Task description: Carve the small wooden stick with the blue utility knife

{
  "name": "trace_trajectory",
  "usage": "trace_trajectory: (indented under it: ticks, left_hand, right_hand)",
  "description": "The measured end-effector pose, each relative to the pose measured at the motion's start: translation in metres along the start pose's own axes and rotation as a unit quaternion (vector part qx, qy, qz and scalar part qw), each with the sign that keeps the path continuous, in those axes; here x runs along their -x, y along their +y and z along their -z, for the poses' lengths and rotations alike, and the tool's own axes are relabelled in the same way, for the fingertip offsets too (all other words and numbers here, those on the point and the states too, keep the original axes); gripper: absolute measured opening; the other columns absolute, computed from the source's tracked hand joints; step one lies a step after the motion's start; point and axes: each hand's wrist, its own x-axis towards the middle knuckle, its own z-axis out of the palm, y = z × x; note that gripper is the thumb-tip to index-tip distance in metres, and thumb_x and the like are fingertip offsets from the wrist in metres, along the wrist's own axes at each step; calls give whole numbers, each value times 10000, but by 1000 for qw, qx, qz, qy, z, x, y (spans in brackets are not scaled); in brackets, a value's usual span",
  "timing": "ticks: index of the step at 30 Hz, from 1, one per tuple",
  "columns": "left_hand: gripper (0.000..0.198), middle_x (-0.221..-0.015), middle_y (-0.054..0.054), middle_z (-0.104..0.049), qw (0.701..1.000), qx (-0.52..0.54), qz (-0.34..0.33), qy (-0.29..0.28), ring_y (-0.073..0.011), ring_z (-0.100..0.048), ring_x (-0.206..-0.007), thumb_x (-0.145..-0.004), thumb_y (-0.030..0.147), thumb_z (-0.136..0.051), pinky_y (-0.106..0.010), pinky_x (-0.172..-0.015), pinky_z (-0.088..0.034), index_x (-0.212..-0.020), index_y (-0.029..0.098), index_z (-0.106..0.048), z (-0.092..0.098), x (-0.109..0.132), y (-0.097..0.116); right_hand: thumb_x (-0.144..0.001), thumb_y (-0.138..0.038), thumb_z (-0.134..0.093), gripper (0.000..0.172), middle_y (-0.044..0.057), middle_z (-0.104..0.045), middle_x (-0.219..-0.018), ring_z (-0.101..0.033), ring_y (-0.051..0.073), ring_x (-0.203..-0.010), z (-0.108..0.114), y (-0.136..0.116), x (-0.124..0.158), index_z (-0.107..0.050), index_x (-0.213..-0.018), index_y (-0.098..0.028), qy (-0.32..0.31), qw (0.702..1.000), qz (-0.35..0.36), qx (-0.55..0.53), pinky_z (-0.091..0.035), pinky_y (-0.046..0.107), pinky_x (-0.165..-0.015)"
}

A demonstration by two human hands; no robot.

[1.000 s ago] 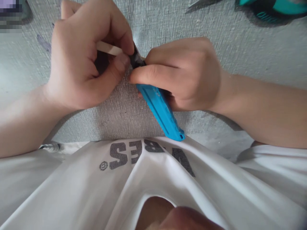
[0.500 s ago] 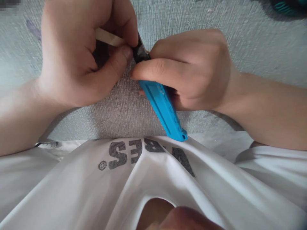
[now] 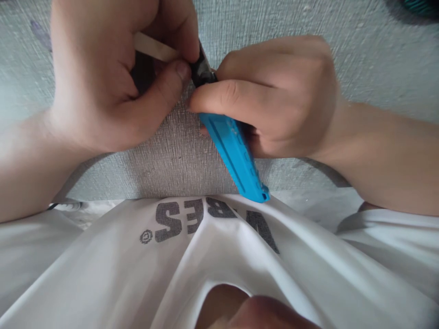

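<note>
My left hand (image 3: 99,87) is closed, with thumb and forefinger pinching a thin pale strip (image 3: 156,47). Its fingertips also meet the dark front end (image 3: 203,71) of a blue-handled utility knife (image 3: 236,155). My right hand (image 3: 281,93) wraps around that knife, its thumb lying across the upper handle. The handle slants down to the right, and its tail end comes close to the shirt. A dark shape shows inside the curl of my left hand; I cannot make out what it is. Fingers hide the knife's tip and the strip's far end.
Both hands are over a grey textured tabletop (image 3: 161,169). A white shirt (image 3: 137,283) with dark lettering fills the bottom, against the table's near edge. A dark and teal object (image 3: 421,8) is at the top right, and a white cable end (image 3: 70,207) at lower left.
My left hand has shifted slightly left and up, and the knife's tail a little right. Both grips stay the same. The dark and teal object sits slightly higher in view.
</note>
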Motion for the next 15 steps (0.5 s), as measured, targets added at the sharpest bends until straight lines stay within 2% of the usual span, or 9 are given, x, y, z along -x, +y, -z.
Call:
trace_trajectory:
  ticks: [4,6,10,13,15]
  left_hand:
    - [418,-1145,59,-701,1000,-6,8,0,-164,-864,-1320,-1148,444,-513,-419,-1154,-696,-1335,181,-778,2,0,4]
    - [381,-1167,63,-733,1000,-13,6,6,-182,-869,-1320,-1130,427,-537,-453,-1183,-723,-1319,208,-784,3,1,4]
    - [333,-1236,42,-770,1000,-13,6,8,-199,-869,-1304,-1098,357,-585,-599,-1412,-705,-1319,217,-790,5,4,5]
    - [325,-1297,36,-799,999,-7,33,12,-181,-874,-1298,-1092,262,-596,-555,-1503,-696,-1339,219,-801,3,5,4]
    - [319,-1297,40,-821,999,13,13,30,-189,-889,-1304,-1086,223,-616,-548,-1538,-687,-1333,215,-818,2,5,2]
  right_hand:
    - [-1251,-342,-434,491,-59,-665,-978,-689,33,-841,-1,1,2,-899,-1349,-217,7,1000,7,5,-468,170,-762]
    - [-1247,-334,-443,484,-58,-661,-962,-694,38,-826,-2,0,2,-903,-1338,-217,13,1000,8,6,-468,172,-754]
    - [-1237,-317,-453,479,-52,-682,-975,-699,43,-835,-4,-1,2,-909,-1333,-208,19,1000,8,7,-495,162,-758]
    - [-1233,-306,-463,467,-50,-689,-978,-696,47,-835,-3,0,2,-908,-1325,-198,16,1000,9,4,-496,173,-755]
    - [-1235,-313,-460,475,-49,-688,-976,-696,44,-844,-3,1,1,-911,-1330,-197,10,1000,7,-10,-499,163,-758]
